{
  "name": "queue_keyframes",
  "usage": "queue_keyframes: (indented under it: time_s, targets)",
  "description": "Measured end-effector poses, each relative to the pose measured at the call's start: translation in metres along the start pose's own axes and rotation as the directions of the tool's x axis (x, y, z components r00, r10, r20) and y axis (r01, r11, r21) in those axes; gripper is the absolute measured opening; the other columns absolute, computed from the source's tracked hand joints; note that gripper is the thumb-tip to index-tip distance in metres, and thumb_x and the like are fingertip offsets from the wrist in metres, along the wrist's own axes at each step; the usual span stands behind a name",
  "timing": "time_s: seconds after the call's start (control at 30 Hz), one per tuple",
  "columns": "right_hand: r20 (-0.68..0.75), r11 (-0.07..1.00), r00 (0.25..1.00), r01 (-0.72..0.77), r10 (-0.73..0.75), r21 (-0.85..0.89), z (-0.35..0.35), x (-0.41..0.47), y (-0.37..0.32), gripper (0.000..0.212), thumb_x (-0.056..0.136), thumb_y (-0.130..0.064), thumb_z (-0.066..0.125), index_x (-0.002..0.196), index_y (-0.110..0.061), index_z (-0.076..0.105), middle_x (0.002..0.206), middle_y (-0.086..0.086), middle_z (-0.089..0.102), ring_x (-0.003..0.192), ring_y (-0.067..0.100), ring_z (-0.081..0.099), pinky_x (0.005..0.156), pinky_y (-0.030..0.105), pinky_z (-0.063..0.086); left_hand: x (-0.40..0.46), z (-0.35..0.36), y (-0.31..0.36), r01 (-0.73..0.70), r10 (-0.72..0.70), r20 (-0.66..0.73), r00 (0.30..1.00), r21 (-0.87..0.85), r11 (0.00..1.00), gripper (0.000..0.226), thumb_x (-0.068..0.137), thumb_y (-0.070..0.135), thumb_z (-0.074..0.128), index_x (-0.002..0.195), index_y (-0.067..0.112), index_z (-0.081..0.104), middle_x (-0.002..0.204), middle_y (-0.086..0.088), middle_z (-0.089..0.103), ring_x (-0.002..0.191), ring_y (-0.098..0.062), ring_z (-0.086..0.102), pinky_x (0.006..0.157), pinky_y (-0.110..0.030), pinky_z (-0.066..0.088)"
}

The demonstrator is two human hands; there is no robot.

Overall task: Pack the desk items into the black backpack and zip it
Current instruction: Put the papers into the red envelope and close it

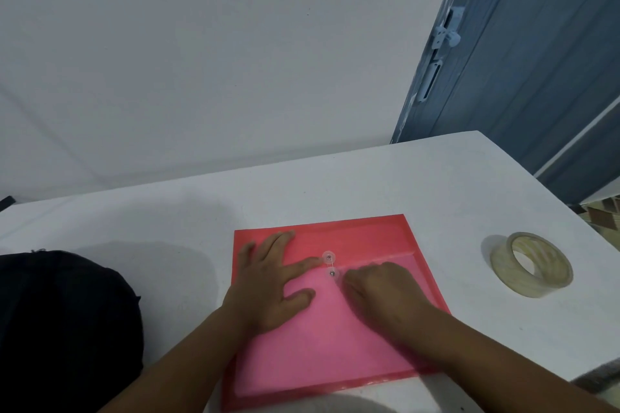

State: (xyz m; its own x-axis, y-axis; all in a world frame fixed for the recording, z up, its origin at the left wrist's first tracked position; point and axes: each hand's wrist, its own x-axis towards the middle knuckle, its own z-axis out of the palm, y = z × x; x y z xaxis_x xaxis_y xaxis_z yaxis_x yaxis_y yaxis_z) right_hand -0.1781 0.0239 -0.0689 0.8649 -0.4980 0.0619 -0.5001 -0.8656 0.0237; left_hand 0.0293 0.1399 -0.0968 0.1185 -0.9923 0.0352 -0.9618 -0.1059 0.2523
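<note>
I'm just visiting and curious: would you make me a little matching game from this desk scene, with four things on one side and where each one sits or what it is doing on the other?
Things:
1. pink folder
2. roll of clear tape
3. black backpack
4. left hand

Places or states:
A. at the left edge of the white desk
B. standing alone near the desk's right edge
C. lying flat in the middle, under both hands
D. fingers spread flat, pressing on the folder

Right pairs: 1-C, 2-B, 3-A, 4-D
</note>
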Motion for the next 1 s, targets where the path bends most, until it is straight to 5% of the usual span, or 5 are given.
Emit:
queue_keyframes:
  time_s: [0.1, 0.27, 0.47, 0.67, 1.0]
  targets:
    - [0.001, 0.999, 0.999, 0.038, -0.038, -0.039, -0.001, 0.003, -0.007, 0.029, 0.079, -0.024, 0.077, 0.057, -0.02, 0.058, 0.042, 0.0, 0.05, 0.035, 0.02, 0.024, 0.037, 0.024, 0.027, 0.001, 0.001, -0.001, 0.0, 0.0, -0.006, 1.0, -0.013, 1.0, 0.059, 0.084, 0.074, 0.033, 0.143, 0.067, 0.026, 0.167, 0.0, 0.015, 0.154, -0.018, 0.008, 0.118, -0.053, 0.004]
    - [0.125, 0.994, 0.992, 0.001, -0.014, 0.11, -0.002, 0.011, -0.017, 0.026, 0.103, -0.022, 0.039, 0.091, -0.016, 0.062, 0.08, 0.007, 0.068, 0.067, 0.032, 0.062, 0.063, 0.037, 0.052, 0.001, 0.005, -0.005, -0.011, 0.009, -0.033, 0.999, -0.06, 0.998, 0.064, 0.084, 0.074, 0.041, 0.146, 0.058, 0.034, 0.166, 0.001, 0.021, 0.153, -0.02, 0.016, 0.117, -0.051, 0.008]
    - [0.144, 0.984, 0.98, 0.121, -0.14, 0.132, -0.011, 0.032, -0.028, 0.013, 0.09, -0.011, 0.059, 0.078, -0.011, 0.064, 0.072, 0.014, 0.067, 0.056, 0.031, 0.06, 0.052, 0.034, 0.049, 0.0, 0.01, -0.012, -0.002, -0.026, -0.126, 0.992, -0.218, 0.976, 0.103, 0.073, 0.074, 0.054, 0.158, 0.023, 0.026, 0.161, 0.009, 0.03, 0.15, -0.008, 0.023, 0.119, -0.04, 0.01]
    - [0.25, 0.971, 0.942, 0.197, -0.226, 0.134, -0.031, 0.071, -0.018, 0.017, 0.089, -0.014, 0.053, 0.086, -0.02, 0.069, 0.086, 0.001, 0.069, 0.068, 0.021, 0.051, 0.061, 0.029, 0.034, 0.001, 0.016, -0.014, 0.004, -0.07, -0.204, 0.976, -0.31, 0.951, 0.099, 0.063, 0.07, 0.071, 0.138, 0.012, 0.043, 0.148, 0.01, 0.046, 0.134, -0.009, 0.045, 0.114, -0.044, 0.022]
    - [0.365, 0.88, 0.931, -0.16, -0.016, 0.447, -0.031, 0.111, 0.02, 0.013, 0.073, -0.015, 0.073, 0.075, -0.026, 0.08, 0.071, -0.016, 0.073, 0.074, 0.001, 0.065, 0.07, 0.028, 0.055, 0.0, 0.006, -0.009, 0.014, -0.069, -0.162, 0.984, -0.318, 0.948, 0.09, 0.067, 0.071, 0.067, 0.141, 0.026, 0.043, 0.132, 0.023, 0.047, 0.139, -0.001, 0.036, 0.117, -0.034, 0.009]
